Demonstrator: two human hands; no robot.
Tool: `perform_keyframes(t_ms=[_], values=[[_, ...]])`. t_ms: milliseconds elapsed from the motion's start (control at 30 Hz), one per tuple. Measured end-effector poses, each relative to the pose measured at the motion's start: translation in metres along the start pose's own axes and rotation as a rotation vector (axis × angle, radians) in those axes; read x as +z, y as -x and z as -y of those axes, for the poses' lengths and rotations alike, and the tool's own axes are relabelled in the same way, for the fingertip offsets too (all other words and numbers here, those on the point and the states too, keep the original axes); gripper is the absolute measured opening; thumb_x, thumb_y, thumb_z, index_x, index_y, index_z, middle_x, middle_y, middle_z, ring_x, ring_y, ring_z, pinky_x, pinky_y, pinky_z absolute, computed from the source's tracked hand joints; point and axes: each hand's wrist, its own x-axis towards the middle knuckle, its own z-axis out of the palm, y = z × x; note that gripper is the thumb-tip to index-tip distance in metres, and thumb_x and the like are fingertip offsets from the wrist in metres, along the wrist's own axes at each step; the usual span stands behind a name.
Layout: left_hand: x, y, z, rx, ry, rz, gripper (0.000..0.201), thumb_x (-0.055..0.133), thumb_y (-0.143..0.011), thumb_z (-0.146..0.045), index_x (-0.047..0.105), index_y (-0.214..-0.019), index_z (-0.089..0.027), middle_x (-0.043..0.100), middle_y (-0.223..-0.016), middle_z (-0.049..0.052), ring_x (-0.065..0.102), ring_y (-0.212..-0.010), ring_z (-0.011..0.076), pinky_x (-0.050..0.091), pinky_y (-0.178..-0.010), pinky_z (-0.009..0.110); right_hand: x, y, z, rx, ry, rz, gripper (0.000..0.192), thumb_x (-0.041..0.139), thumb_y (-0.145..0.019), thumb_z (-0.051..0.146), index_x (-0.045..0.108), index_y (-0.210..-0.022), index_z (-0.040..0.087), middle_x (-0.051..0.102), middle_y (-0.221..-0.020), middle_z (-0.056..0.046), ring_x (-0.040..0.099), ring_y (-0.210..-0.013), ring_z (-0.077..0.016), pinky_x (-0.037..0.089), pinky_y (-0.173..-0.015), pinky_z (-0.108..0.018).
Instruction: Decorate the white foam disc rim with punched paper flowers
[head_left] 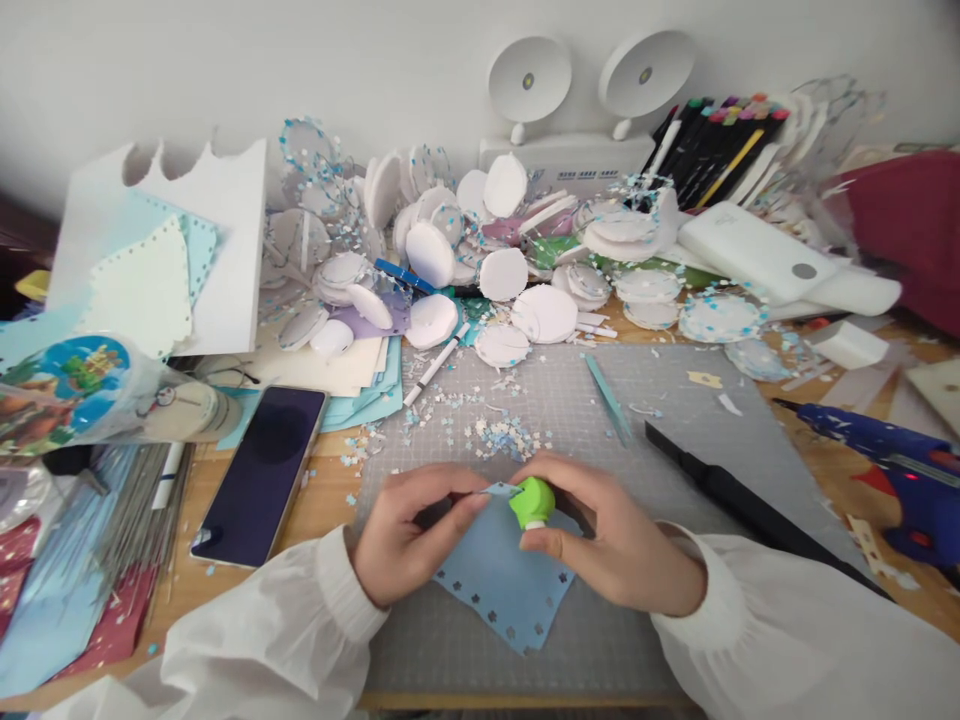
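clasped in the right hand (619, 545), one green punch (535, 502) seemingly meets one blue sheet (501, 570), pinched by the left hand (409, 535) above one grey mat (615, 660); two lamps (547, 85) stand behind.

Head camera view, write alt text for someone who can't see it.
The right hand holds a green punch at the edge of a blue sheet pinched by the left hand, over a gray mat. Paper cutouts and white discs lie beyond.

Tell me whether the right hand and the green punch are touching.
Touching. The head view shows the right hand holding the green punch between its fingers.
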Motion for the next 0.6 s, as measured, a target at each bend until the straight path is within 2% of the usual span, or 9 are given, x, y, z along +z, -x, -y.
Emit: perform_keyframes(t_ms=[167, 300, 467, 600], values=[[-0.003, -0.002, 0.0, 0.007, 0.007, 0.025, 0.01, 0.057, -0.086, -0.017, 0.067, -0.086, -0.015, 0.07, -0.074, 0.004, 0.062, -0.064, 0.0116, 0.048, -0.06, 0.019, 0.002, 0.001, 0.0, -0.036, 0.03, -0.028, 0.016, 0.063, -0.081, 0.028, 0.059, -0.093, 0.018, 0.059, -0.082, -0.003, 0.055, -0.076, -0.0162, 0.044, -0.068, -0.028], [-0.01, -0.007, -0.001, 0.008, 0.005, 0.155, 0.014, 0.06, -0.084, -0.026, 0.063, -0.091, -0.014, 0.067, -0.079, 0.006, 0.06, -0.069, 0.0138, 0.047, -0.064, 0.023, 0.002, 0.002, 0.001, -0.084, 0.042, -0.027, 0.013, 0.06, -0.083, 0.026, 0.058, -0.093, 0.018, 0.057, -0.082, -0.003, 0.054, -0.076, -0.0164, 0.043, -0.069, -0.029], [-0.011, -0.011, -0.003, 0.04, -0.216, 0.312, 0.051, 0.07, -0.066, -0.06, 0.06, -0.089, -0.015, 0.059, -0.076, 0.004, 0.053, -0.068, 0.0159, 0.041, -0.061, 0.026, 0.007, 0.002, 0.002, -0.123, 0.078, 0.013, 0.013, 0.06, -0.083, 0.025, 0.057, -0.094, 0.018, 0.056, -0.083, -0.004, 0.051, -0.077, -0.0172, 0.042, -0.069, -0.031], [-0.005, -0.01, -0.005, 0.071, -0.388, 0.365, 0.05, 0.066, -0.067, -0.065, 0.054, -0.073, -0.017, 0.053, -0.067, 0.0, 0.049, -0.062, 0.0142, 0.034, -0.056, 0.025, 0.013, 0.002, 0.002, -0.158, 0.133, 0.023, 0.012, 0.059, -0.082, 0.024, 0.055, -0.093, 0.019, 0.055, -0.082, -0.003, 0.049, -0.078, -0.0182, 0.04, -0.072, -0.034]])
